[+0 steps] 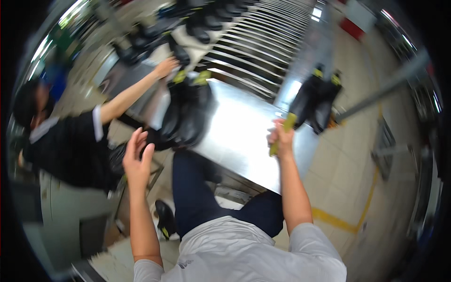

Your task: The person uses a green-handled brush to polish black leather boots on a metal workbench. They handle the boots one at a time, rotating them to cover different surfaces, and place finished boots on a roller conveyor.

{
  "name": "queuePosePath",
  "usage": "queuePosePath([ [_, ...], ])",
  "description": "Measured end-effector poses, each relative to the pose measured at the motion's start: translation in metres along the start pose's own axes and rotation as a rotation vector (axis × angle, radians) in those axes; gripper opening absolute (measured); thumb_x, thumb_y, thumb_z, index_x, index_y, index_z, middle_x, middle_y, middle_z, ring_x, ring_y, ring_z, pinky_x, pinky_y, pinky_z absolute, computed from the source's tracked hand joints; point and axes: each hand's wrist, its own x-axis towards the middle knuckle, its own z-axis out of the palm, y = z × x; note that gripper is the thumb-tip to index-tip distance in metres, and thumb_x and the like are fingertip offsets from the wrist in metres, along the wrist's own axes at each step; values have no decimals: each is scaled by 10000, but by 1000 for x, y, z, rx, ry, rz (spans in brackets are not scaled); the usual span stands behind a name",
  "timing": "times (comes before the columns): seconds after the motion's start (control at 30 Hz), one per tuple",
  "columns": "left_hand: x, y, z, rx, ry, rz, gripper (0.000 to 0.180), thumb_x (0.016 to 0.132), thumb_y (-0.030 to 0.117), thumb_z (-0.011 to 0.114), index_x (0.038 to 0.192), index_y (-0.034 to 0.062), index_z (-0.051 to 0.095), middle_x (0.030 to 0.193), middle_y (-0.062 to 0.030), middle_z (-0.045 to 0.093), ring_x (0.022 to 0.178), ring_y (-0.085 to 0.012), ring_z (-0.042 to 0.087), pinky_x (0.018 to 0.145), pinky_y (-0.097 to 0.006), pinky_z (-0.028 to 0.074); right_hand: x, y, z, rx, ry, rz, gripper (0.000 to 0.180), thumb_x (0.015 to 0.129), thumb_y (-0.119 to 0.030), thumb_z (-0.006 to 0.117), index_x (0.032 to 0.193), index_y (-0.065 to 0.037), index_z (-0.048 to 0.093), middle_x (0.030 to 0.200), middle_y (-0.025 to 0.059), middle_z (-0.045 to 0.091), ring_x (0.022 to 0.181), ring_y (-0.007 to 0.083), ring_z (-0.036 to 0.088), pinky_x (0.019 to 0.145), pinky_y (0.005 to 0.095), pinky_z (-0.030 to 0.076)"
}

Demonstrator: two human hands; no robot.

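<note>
My right hand (281, 138) is closed around a flat yellow-green strip-like tool (289, 123), held over the right part of a shiny metal table (239, 131). What kind of tool it is, I cannot make out. My left hand (137, 162) hangs in the air with fingers apart and nothing in it. Beyond it, on the table's left side, stands a pair of black boots (190, 113) with yellow-green tabs. A second black pair (314, 101) rests at the table's right edge, just past my right hand.
A roller conveyor (253, 47) runs away from the table's far edge. At the left, a co-worker (70, 141) reaches one hand to a black boot (178, 49) among several others. A metal post (385, 87) slants in from the right. One more black shoe (165, 218) lies below, by my leg.
</note>
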Motion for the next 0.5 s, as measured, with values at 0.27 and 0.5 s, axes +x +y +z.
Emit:
queuePosePath([
  [0.27,123,-77,179,-50,-325,-40,579,860,247,856,1293,-76,647,1238,-170,717,1098,-251,681,991,-360,515,0,-9,27,-109,5,-16,196,966,-295,692,993,-108,642,599,-40,484,478,70,470,441,265,401],
  [0.5,31,-45,224,-752,-427,-595,552,905,279,791,1295,-73,620,1204,-126,691,1010,-219,696,910,-344,558,2,-13,18,41,-8,-18,218,960,-228,713,1041,-41,638,620,19,561,490,108,535,482,288,478],
])
